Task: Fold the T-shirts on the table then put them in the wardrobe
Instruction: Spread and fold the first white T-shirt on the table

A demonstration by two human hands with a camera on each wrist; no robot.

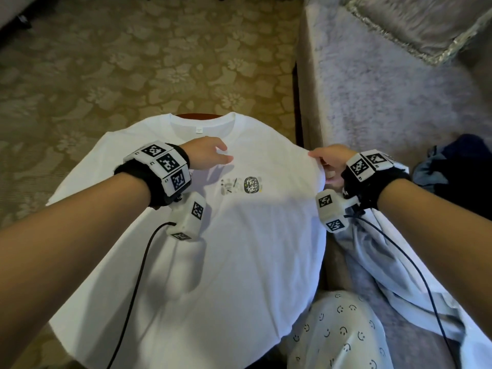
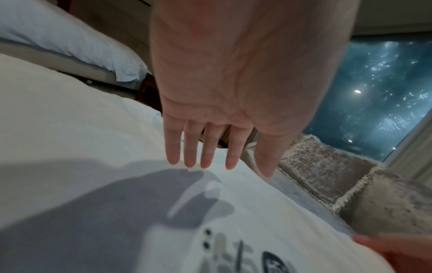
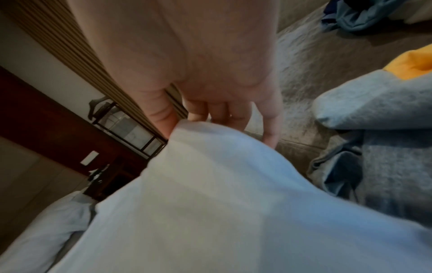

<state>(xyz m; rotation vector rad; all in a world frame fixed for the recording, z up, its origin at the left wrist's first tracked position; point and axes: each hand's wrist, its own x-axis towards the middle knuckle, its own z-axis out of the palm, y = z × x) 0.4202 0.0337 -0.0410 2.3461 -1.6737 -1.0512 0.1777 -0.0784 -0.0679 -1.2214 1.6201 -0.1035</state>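
A white T-shirt lies spread face-up over a small desk, of which only a dark red-brown edge shows past the collar; the cloth drapes over the desk's rim on all sides, and a small printed design sits on the chest. The left hand is stretched over the upper chest of the shirt, just below the collar. In the left wrist view its fingers are straight and slightly spread, palm down, with their tips close above the cloth and a shadow cast beneath them; whether they touch the fabric cannot be told. The right hand is at the shirt's right edge near the shoulder. There the thumb and fingers pinch a fold of the white cloth and hold it raised off the desk, so the edge forms a small peak at the fingertips. To the right, a grey sofa carries a dark blue garment and a pale blue one. A leg in smiley-print trousers shows at the bottom, and patterned carpet covers the floor.
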